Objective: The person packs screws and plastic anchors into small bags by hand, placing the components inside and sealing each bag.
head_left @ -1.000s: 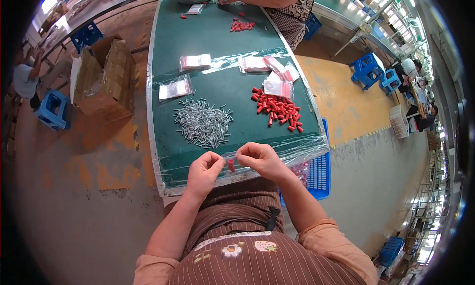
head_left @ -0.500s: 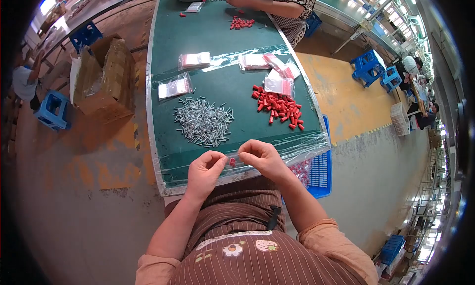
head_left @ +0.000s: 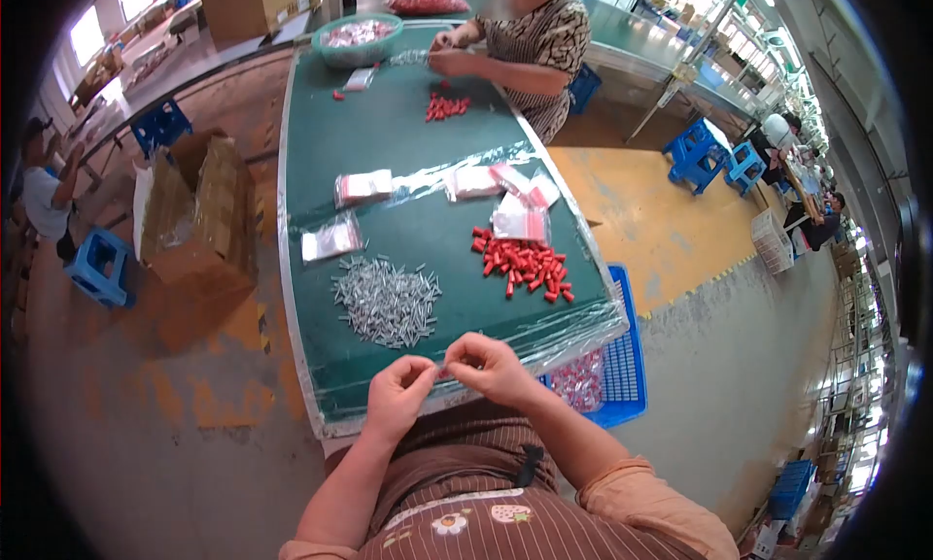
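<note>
My left hand (head_left: 397, 400) and my right hand (head_left: 494, 371) meet over the table's near edge, fingertips pinched on a small clear bag (head_left: 443, 372). Fingers hide most of it, and its contents are hard to make out now. Just beyond my left hand lies a heap of silvery screw-like pieces (head_left: 387, 303) on the green table (head_left: 418, 152). Farther right is a pile of red plastic caps (head_left: 525, 267). Clear zip bags (head_left: 331, 239) lie stacked left of centre, with another stack (head_left: 363, 187) behind them. More bags (head_left: 520, 220) overlap beside the caps.
A blue crate (head_left: 627, 366) holding filled bags stands off the table's right edge. At the far end a co-worker (head_left: 530, 45) handles small parts near a green basket (head_left: 360, 40). An open cardboard box (head_left: 199, 215) is on the floor at left.
My hands have come closer together over the bag, and the red piece seen between them earlier is now mostly hidden. The view has tilted up, showing more of the table's far end.
</note>
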Demonstrator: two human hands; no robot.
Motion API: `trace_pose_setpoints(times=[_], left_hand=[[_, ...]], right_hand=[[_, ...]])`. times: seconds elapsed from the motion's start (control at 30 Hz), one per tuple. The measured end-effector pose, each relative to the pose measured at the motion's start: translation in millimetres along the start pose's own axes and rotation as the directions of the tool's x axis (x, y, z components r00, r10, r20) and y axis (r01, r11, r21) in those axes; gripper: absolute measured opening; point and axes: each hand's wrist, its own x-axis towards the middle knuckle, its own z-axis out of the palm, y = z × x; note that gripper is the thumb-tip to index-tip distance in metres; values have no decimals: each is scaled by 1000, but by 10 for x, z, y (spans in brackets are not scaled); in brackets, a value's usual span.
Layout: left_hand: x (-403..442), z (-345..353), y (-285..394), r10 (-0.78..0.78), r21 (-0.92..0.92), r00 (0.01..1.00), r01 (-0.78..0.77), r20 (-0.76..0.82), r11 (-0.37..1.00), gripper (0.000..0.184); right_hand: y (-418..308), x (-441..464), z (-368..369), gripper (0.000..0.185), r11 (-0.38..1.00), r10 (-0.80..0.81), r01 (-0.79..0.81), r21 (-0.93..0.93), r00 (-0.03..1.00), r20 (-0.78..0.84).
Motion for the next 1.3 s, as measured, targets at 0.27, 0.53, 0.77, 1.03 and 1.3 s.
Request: trace_pose_setpoints(times=[0.27, 0.53, 0.77, 1.03, 1.3], left_hand=[[-35, 98, 6, 17, 45, 998, -20, 55, 999, 6], [1, 72, 64, -245, -394, 906, 377, 345, 839, 44], [15, 218, 106, -207, -496, 885, 413, 417, 764, 63], [-140, 406, 125, -202, -325, 896, 342, 395, 882, 69], [-191, 212, -24, 262, 301, 940, -320, 217, 898, 10]], right_hand=[[-8, -107, -7, 10, 1000, 0, 0, 5, 1000, -17], [-350, -852, -819, 6, 945, 29, -92, -314, 980, -199], [-349, -1317, -1266, 19, 786, -147, -199, -586, 860, -489], [-250, -580, 1, 17, 882, -273, 220, -417, 960, -71], [-229, -607, -22, 14, 915, -74, 42, -401, 995, -65]])
